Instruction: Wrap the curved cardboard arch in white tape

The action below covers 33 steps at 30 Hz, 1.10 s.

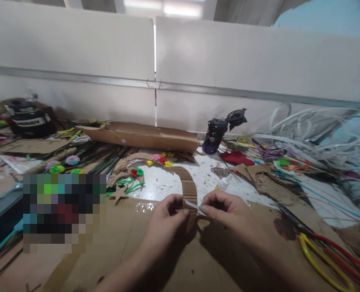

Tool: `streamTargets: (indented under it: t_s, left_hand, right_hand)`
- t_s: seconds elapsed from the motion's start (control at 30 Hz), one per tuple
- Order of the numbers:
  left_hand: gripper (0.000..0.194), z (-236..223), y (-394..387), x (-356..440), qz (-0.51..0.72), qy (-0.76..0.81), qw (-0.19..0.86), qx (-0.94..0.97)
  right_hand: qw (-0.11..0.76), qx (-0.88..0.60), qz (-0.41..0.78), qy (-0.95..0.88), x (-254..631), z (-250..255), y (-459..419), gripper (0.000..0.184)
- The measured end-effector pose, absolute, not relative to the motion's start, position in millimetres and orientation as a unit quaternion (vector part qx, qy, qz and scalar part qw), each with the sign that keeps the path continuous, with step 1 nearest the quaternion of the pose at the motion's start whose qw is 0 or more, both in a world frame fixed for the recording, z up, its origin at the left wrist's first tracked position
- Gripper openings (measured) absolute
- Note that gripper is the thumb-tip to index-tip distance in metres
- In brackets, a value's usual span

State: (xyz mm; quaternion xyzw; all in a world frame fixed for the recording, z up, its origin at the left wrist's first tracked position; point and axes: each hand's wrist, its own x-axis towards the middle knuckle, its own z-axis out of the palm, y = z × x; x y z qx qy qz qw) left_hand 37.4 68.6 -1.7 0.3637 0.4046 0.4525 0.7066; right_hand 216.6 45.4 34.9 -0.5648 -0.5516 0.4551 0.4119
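Between my two hands runs a thin white strip [192, 205]; its material I cannot make out. My left hand [168, 215] pinches one end, and my right hand [225, 210] pinches the other. Just behind and beneath them a curved corrugated cardboard piece [188, 181] arches toward the back. Its far left part carries small pink, red and yellow pipe-cleaner flowers [163, 159]. A cardboard star [119, 195] lies left of my hands. Close behind my right hand is a small white bottle [224, 183], partly hidden.
Scissors [322, 247] with red and yellow handles lie at the right on the cardboard sheet [116, 255]. A long cardboard tray [143, 136] stands at the back, beside a dark cup [214, 136]. Clear tubing [301, 129] tangles at far right; a black jar [31, 119] stands left.
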Motion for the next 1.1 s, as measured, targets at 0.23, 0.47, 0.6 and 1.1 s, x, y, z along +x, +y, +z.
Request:
streamTargets:
  t_s: [0.23, 0.47, 0.6, 1.1]
  left_hand:
    - [0.023, 6.3, 63.9, 34.3, 0.449, 0.411, 0.700, 0.373]
    - [0.030, 6.7, 62.0, 32.6, 0.437, 0.416, 0.699, 0.385]
    - [0.033, 5.4, 61.2, 31.5, 0.442, 0.423, 0.693, 0.381]
    - [0.035, 9.2, 64.9, 27.3, 0.470, 0.447, 0.666, 0.369]
  right_hand:
    - [0.424, -0.564, 0.438, -0.556, 212.6, 30.7, 44.7, 0.020]
    - [0.416, -0.573, 0.443, -0.550, 209.1, 29.8, 45.0, 0.020]
    - [0.423, -0.573, 0.439, -0.548, 208.1, 28.7, 45.0, 0.021]
    - [0.455, -0.575, 0.430, -0.528, 213.3, 31.6, 42.4, 0.026]
